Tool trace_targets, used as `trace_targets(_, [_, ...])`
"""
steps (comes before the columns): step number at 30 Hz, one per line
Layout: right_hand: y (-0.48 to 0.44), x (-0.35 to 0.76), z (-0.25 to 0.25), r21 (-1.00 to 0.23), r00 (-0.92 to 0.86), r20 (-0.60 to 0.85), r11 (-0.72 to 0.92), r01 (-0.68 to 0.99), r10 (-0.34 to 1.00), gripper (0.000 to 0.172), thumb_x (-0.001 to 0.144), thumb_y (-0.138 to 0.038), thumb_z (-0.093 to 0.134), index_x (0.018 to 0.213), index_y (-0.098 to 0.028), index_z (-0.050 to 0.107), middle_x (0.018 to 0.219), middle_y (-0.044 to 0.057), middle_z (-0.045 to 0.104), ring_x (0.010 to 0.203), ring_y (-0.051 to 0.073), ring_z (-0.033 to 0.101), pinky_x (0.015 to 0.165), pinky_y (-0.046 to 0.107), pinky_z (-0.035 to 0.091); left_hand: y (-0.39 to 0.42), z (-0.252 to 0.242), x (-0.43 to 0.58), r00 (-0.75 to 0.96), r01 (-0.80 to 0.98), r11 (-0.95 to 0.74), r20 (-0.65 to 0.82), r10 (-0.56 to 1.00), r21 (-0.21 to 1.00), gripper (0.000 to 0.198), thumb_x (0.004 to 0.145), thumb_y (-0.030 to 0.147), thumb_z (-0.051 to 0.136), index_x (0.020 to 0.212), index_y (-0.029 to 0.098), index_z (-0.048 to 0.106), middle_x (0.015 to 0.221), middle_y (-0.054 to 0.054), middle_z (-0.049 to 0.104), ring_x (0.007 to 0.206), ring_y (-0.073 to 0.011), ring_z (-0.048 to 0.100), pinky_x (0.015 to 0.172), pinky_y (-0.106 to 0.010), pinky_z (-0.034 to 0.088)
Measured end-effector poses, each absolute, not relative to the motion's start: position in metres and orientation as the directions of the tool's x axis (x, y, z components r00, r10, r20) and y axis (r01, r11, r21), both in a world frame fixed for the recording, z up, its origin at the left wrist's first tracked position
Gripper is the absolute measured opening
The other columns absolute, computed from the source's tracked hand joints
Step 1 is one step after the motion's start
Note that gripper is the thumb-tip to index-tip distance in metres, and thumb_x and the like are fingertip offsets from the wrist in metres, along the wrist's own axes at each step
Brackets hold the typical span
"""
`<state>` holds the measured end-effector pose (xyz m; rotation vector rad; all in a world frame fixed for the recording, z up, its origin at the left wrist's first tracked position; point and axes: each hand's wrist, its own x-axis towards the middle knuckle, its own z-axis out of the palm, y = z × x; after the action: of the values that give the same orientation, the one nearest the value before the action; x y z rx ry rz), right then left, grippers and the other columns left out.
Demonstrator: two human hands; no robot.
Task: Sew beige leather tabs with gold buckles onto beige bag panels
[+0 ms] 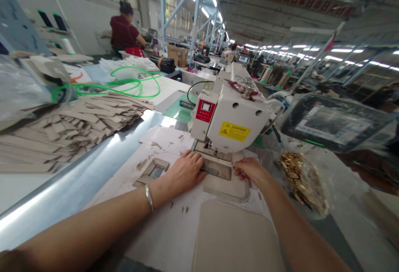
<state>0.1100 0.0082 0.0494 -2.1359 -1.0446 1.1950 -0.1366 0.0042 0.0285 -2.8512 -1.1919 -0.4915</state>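
A white industrial sewing machine (232, 120) with a yellow caution label stands on the work surface in front of me. Under its head lies a small beige piece (218, 169) on a beige template board (227, 189). My left hand (183, 172) lies flat on the left end of that piece, fingers stretched toward the needle area. My right hand (251, 170) pinches the piece's right end with curled fingers. A silver bangle sits on my left wrist.
A big stack of beige cut strips (71, 128) lies at the left beside a green cord (124, 85). A bag of gold metal parts (301, 180) sits at the right under a wrapped screen (333, 124). A person in a dark red top (124, 33) works far behind.
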Motion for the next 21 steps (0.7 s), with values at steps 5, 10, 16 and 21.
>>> trace_targets(5, [0.015, 0.088, 0.052, -0.706, 0.298, -0.516, -0.595, 0.383, 0.803, 0.015, 0.086, -0.016, 0.058, 0.072, -0.013, 0.056, 0.047, 0.000, 0.060, 0.032, 0.007, 0.049, 0.032, 0.015, 0.028, 0.008, 0.030, -0.156, 0.646, 0.716, -0.693, 0.296, 0.704, 0.086, 0.021, 0.091, 0.037, 0.058, 0.093, 0.016, 0.056, 0.098, -0.008, 0.063, 0.098, -0.0236, 0.061, 0.108, -0.042, 0.036])
trace_targets(10, [0.026, 0.072, 0.051, -0.717, 0.269, -0.525, -0.590, 0.371, 0.807, 0.015, 0.085, -0.015, 0.058, 0.070, -0.013, 0.057, 0.047, 0.001, 0.061, 0.033, 0.007, 0.050, 0.032, 0.015, 0.031, 0.014, 0.031, -0.173, 0.627, 0.736, -0.672, 0.286, 0.724, 0.087, 0.021, 0.092, 0.037, 0.055, 0.095, 0.016, 0.056, 0.102, -0.009, 0.063, 0.100, -0.0240, 0.062, 0.109, -0.044, 0.034])
trace_targets(16, [0.035, 0.082, 0.051, -0.702, 0.290, -0.551, -0.622, 0.345, 0.783, 0.014, 0.084, -0.014, 0.059, 0.070, -0.013, 0.057, 0.048, 0.001, 0.061, 0.034, 0.008, 0.052, 0.033, 0.016, 0.033, 0.018, 0.031, -0.163, 0.617, 0.728, -0.674, 0.306, 0.725, 0.127, 0.021, 0.090, 0.036, 0.058, 0.097, 0.016, 0.057, 0.104, -0.009, 0.064, 0.103, -0.0250, 0.061, 0.109, -0.045, 0.034])
trace_targets(21, [0.025, 0.104, 0.052, -0.716, 0.303, -0.543, -0.621, 0.320, 0.783, 0.015, 0.085, -0.017, 0.058, 0.071, -0.014, 0.057, 0.051, 0.001, 0.062, 0.037, 0.009, 0.055, 0.037, 0.016, 0.038, 0.011, 0.032, -0.141, 0.626, 0.709, -0.688, 0.311, 0.715, 0.155, 0.022, 0.089, 0.034, 0.060, 0.099, 0.014, 0.057, 0.111, -0.012, 0.063, 0.110, -0.0261, 0.059, 0.111, -0.046, 0.032])
